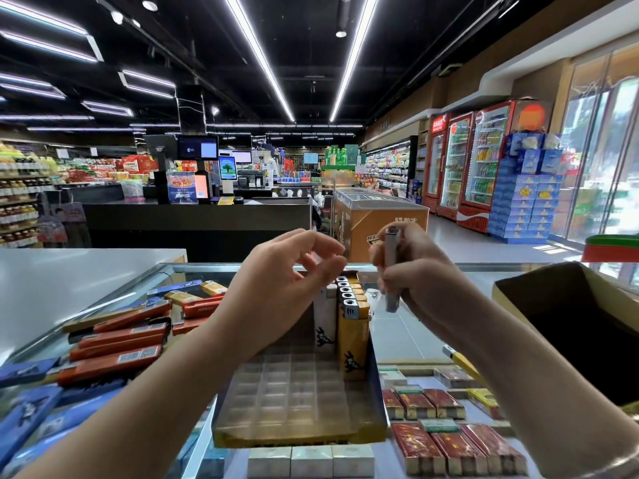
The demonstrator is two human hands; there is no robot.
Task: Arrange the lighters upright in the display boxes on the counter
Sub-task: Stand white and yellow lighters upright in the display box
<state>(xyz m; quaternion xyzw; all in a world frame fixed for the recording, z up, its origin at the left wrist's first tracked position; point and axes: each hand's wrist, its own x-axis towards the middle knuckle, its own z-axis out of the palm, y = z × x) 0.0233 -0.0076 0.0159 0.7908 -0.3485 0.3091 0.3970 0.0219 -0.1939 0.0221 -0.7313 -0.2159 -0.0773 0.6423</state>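
A display box (297, 433) with a clear gridded tray lies on the glass counter in front of me. Along its right side stands a row of several yellow lighters (352, 326), upright, with a white lighter (325, 319) beside them. My right hand (415, 271) grips a grey lighter (391, 267) upright, above and just right of that row. My left hand (287, 271) hovers over the box's far end with loosely curled fingers and holds nothing. Another yellow lighter (463, 363) lies flat on the glass to the right, partly hidden by my right forearm.
An open brown cardboard box (567, 316) stands at the right. Orange and blue cartons (117, 344) show under the glass at left, red packs (449, 437) at lower right. A white countertop (69, 274) adjoins at left. Checkout desk and coolers lie beyond.
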